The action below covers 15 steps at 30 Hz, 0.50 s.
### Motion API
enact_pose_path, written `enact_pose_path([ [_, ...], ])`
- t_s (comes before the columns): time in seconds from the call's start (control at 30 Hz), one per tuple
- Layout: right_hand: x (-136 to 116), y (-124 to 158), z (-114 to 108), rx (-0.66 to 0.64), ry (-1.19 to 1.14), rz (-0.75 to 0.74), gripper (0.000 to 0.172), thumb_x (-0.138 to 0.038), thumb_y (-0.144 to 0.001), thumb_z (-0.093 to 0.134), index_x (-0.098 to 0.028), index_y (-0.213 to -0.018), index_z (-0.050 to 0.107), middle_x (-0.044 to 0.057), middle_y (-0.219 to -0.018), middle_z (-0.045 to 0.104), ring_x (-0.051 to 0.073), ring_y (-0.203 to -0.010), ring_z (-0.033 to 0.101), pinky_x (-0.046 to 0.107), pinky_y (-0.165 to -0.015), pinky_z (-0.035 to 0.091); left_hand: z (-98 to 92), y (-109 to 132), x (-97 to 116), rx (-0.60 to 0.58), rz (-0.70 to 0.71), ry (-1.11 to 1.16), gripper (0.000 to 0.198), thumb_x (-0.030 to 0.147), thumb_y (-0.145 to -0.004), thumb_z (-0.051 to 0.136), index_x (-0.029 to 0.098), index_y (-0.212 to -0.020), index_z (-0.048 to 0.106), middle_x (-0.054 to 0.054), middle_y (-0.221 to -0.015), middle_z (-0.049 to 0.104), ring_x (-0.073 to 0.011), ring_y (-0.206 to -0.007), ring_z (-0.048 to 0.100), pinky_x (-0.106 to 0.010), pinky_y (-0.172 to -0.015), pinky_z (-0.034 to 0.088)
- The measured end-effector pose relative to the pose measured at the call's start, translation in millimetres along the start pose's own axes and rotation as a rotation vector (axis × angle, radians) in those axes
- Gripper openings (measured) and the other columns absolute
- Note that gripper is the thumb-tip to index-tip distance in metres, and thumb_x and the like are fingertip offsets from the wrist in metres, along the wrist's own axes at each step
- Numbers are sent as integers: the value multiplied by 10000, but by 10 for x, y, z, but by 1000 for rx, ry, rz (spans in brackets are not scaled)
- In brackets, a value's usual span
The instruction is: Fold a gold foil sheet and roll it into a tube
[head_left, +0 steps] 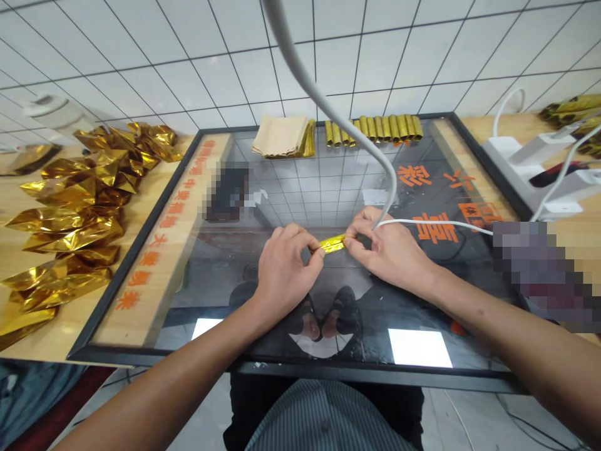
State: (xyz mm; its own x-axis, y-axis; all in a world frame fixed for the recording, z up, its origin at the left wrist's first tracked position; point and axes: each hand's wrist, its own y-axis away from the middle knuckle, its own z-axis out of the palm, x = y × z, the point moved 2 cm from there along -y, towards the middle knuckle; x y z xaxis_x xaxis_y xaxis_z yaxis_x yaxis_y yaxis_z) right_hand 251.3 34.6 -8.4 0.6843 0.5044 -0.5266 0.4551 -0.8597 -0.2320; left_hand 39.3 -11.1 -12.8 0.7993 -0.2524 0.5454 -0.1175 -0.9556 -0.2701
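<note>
Left of the glass panel (300, 188), a heap of crumpled gold foil (70, 207) lies on the wooden top. Over the panel's middle, the left hand (284, 266) pinches 1 end of a small gold foil strip (332, 243) between thumb and forefinger, the other fingers curled. The right hand (389, 250) nips the strip's other end likewise. Rolled gold tubes (399, 127) line the panel's far edge. A thin white cable (446, 223) crosses the panel toward a power strip (530, 163) right of it.
</note>
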Motion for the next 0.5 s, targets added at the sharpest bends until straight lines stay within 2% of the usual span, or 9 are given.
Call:
enact_pose_path([
  [0.23,35,1,33,20,8,-35,71,-228,-961,641,-230,-920,698,63,-992,656,248,-926,652,406,-828,513,7,7,-37,7,-15,5,162,184,-951,700,227,-806,642,-6,-924,663,-219,-936,580,-395,-850,462],
  [0.5,39,4,13,56,-3,32,99,-259,-921,695,-238,-832,655,57,-953,667,242,-883,655,397,-755,503,18,-4,-48,-8,-12,-30,177,174,-928,729,220,-787,631,-4,-904,644,-217,-913,565,-393,-823,453],
])
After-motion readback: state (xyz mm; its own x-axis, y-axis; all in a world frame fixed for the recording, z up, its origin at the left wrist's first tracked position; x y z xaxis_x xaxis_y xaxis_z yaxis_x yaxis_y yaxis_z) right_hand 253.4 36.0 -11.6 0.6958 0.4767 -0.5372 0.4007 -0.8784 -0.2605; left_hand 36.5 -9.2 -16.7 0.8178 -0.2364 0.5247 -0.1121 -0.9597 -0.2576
